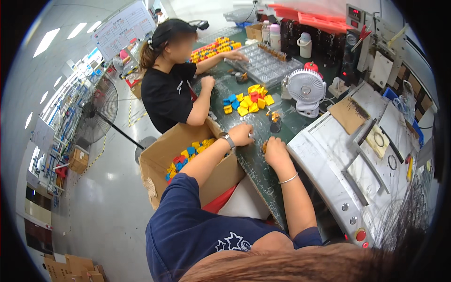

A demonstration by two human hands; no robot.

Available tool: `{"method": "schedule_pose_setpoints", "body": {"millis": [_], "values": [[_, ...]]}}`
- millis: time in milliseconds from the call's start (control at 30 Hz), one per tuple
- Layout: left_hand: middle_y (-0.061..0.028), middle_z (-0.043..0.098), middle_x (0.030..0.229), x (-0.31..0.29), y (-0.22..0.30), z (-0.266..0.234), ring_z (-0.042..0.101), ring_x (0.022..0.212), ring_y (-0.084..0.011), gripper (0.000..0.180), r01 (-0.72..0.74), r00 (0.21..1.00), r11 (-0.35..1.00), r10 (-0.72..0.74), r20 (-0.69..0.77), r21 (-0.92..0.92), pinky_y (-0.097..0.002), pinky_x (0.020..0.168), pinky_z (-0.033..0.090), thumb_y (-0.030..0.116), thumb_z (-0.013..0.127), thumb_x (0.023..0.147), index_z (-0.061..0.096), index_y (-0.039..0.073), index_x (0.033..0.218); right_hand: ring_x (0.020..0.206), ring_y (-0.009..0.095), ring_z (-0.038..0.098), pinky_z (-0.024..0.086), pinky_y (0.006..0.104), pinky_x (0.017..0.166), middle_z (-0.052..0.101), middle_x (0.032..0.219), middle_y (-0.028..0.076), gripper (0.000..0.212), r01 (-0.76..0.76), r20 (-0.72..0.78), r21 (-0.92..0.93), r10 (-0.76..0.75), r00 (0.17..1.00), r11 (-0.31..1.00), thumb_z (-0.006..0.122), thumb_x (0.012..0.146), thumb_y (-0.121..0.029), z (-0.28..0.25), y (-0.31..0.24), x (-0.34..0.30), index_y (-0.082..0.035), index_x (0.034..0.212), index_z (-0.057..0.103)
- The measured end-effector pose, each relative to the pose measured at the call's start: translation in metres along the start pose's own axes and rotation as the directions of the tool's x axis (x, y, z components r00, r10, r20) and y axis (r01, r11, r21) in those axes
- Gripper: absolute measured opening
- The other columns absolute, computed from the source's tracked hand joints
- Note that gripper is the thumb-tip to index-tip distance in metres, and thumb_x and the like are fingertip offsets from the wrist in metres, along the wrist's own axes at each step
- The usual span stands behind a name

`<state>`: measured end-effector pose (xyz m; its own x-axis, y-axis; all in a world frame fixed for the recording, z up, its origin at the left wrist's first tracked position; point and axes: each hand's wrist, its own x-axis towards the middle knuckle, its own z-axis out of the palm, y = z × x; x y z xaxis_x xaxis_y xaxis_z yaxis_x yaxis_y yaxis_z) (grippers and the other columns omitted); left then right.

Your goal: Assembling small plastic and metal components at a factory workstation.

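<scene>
Orange-brown shows at the fingertips of my right hand, pinched narrow over the green worktop; that small piece, mostly hidden, wants a light, steady grip; my left hand curls to its left, and I cannot tell what it holds; low wrists would help; farther lie orange pieces, then yellow, red and blue blocks.
</scene>
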<state>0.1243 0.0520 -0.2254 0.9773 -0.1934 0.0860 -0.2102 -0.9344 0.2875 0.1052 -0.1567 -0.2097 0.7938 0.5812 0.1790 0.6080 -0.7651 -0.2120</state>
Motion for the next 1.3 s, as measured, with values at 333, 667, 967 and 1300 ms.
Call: {"method": "schedule_pose_setpoints", "body": {"millis": [333, 667, 967, 1300], "values": [[-0.0194, 0.064, 0.098, 0.071, 0.035, 0.016, 0.061, 0.092, -0.0358, 0.028, -0.18, 0.979, 0.98, 0.171, 0.107, 0.083, -0.0441, 0.082, 0.048, 0.023, 0.063, 0.073, 0.063, 0.008, 0.096, 0.102, 0.043, 0.053, 0.044, 0.0479, 0.09, 0.053, 0.109, 0.028, 0.059, -0.005, -0.061, 0.211, 0.018, 0.998, 0.977, 0.073, 0.072, -0.028, -0.004, -0.016, 0.001, 0.006, 0.113, 0.046], [-0.0148, 0.061, 0.084, 0.075, 0.0, 0.042, 0.059, 0.081, -0.032, 0.028, -0.325, 0.946, 0.929, 0.316, -0.077, -0.177, -0.0409, 0.07, 0.046, 0.025, 0.071, 0.071, 0.058, 0.006, 0.086, 0.104, 0.044, 0.053, 0.044, 0.0473, 0.092, 0.052, 0.113, 0.029, 0.065, -0.038, -0.009, 0.196, 0.041, 0.999, 0.98, 0.073, 0.072, -0.032, -0.006, -0.016, 0.002, 0.005, 0.117, 0.044], [-0.0096, 0.06, 0.079, 0.076, 0.015, 0.04, 0.06, 0.078, -0.0271, 0.043, -0.02, 0.997, 0.933, -0.006, -0.072, -0.358, -0.0379, 0.066, 0.046, 0.018, 0.075, 0.068, 0.049, 0.006, 0.1, 0.109, 0.044, 0.05, 0.043, 0.0463, 0.093, 0.05, 0.117, 0.03, 0.073, -0.056, 0.034, 0.234, 0.049, 0.998, 0.971, 0.074, 0.072, -0.031, -0.014, -0.013, 0.001, 0.011, 0.121, 0.04], [-0.017, 0.061, 0.095, 0.074, 0.026, 0.047, 0.061, 0.091, -0.0316, 0.059, 0.055, 0.992, 0.964, -0.083, -0.1, -0.258, -0.0383, 0.077, 0.048, 0.035, 0.077, 0.071, 0.048, 0.002, 0.11, 0.112, 0.045, 0.048, 0.043, 0.0457, 0.095, 0.047, 0.121, 0.033, 0.076, -0.081, 0.091, 0.221, 0.063, 0.994, 0.972, 0.074, 0.072, -0.031, -0.012, -0.01, -0.001, 0.012, 0.122, 0.038]]}}
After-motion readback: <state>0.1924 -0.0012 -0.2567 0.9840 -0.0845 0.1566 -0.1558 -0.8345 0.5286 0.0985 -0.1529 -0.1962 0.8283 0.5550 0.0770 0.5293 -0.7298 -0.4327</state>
